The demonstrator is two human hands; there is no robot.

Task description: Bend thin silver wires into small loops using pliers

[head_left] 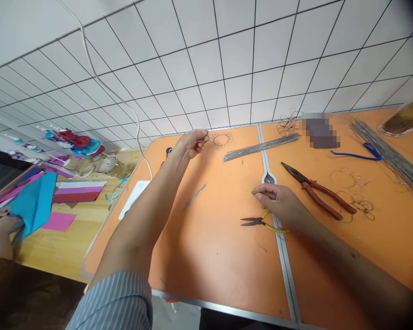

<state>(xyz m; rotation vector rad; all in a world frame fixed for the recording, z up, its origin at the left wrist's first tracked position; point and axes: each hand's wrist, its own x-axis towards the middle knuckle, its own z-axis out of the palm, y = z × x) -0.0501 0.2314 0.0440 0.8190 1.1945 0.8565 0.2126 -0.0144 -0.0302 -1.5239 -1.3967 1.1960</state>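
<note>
Beside the left hand (193, 142), its grip unclear, a seemingly light, bendable wire ring (222, 145) was seen, best rim-held; the right hand (274, 200) was unclenched.

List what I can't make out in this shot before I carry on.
All in the head view:
- Left hand: whether it grips the wire ring; the wire is too fine.
- Yellow-handled needle-nose pliers: part of one handle, hidden by the right hand.
- Dark item: what it is, masked by pixelation.
- Rightmost wire bundle: one end, cut off by the right edge.
</note>
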